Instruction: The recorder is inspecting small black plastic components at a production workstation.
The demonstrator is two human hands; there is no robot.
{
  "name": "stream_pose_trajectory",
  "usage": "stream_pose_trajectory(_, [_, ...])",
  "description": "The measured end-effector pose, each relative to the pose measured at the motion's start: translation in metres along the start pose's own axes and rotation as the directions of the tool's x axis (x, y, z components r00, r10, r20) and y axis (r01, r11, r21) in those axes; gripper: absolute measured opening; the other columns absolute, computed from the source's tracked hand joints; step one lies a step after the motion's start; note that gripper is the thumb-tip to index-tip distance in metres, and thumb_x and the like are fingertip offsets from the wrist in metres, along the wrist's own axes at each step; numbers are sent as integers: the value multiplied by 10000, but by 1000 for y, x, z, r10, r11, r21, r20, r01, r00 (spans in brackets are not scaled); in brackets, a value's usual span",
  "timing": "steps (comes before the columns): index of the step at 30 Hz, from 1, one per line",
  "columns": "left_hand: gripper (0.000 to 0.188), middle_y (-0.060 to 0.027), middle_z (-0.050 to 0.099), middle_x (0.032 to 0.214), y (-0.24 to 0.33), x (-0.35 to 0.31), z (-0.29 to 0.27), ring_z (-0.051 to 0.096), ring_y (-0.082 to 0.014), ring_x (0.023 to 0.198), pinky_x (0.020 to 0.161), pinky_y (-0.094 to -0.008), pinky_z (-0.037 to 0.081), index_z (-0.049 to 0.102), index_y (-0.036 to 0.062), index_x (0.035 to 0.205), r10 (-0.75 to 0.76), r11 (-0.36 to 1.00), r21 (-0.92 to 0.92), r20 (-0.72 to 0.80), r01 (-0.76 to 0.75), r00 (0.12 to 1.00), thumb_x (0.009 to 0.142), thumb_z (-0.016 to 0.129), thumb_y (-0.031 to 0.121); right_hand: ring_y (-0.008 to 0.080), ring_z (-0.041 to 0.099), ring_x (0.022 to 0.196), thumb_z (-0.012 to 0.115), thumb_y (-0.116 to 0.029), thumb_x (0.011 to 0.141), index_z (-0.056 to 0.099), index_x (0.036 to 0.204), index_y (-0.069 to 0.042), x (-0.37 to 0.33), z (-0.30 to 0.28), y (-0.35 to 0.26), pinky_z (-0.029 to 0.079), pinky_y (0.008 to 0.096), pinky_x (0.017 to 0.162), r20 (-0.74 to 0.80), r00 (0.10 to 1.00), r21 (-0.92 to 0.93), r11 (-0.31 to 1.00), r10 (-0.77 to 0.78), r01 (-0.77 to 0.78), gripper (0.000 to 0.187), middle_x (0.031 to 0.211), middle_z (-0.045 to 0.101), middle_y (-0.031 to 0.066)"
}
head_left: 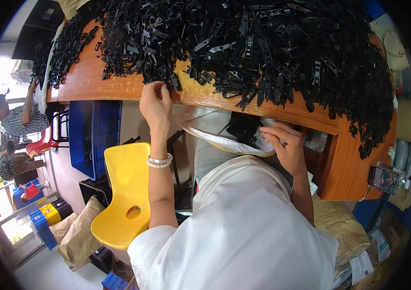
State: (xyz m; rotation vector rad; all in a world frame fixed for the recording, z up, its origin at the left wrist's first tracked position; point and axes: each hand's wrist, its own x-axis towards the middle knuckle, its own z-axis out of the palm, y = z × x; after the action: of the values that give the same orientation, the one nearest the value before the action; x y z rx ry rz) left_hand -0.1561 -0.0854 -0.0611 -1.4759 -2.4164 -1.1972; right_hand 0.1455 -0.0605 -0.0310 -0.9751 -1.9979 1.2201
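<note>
A large heap of small black plastic clip-like parts (249, 43) covers most of the wooden table (113, 87). At the table's front edge, my left hand (156, 106) has its fingers curled into a pinch beside the nearest pieces. What its fingertips hold, if anything, is hidden. Over my lap lies an open white sack (205, 133) with a cluster of black parts (244, 128) inside it. My right hand (286, 145) is at the sack's right side, thumb and forefinger brought together; I cannot make out anything between them.
A yellow chair (123, 193) stands left of me, with a blue bin (94, 140) behind it. A phone (383, 179) is mounted at the table's right end. Brown paper sacks (340, 227) lie at the lower right. Another person (19, 118) is at the far left.
</note>
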Motion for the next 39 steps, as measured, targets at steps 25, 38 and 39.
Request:
stream_pose_trajectory(25, [183,-152,496,942,85,-9,64,558,-323,763,610,-378,460,526,24,910,87,870,441,301,-219,950,766,562,132,99,547,619,559,-56,814,615,869,18,-37,-112,73,422,209,523,-585,756,73,947,294,-312,107,734,584,67])
stream_pose_trajectory(38, [191,-154,512,868,83,-5,69,555,-340,736,610,-406,448,477,34,903,58,884,443,209,-148,976,717,524,40,301,555,840,594,-132,773,621,992,-94,-57,-219,128,445,376,709,-865,497,-447,343,69,-826,225,984,539,114])
stream_pose_trajectory(39, [200,-151,523,856,79,-4,65,552,-338,746,619,-405,447,480,37,910,92,904,394,209,-170,974,715,522,33,301,555,840,594,-132,773,621,992,-94,-57,-221,127,445,376,709,-859,507,-452,356,73,-818,225,984,539,114])
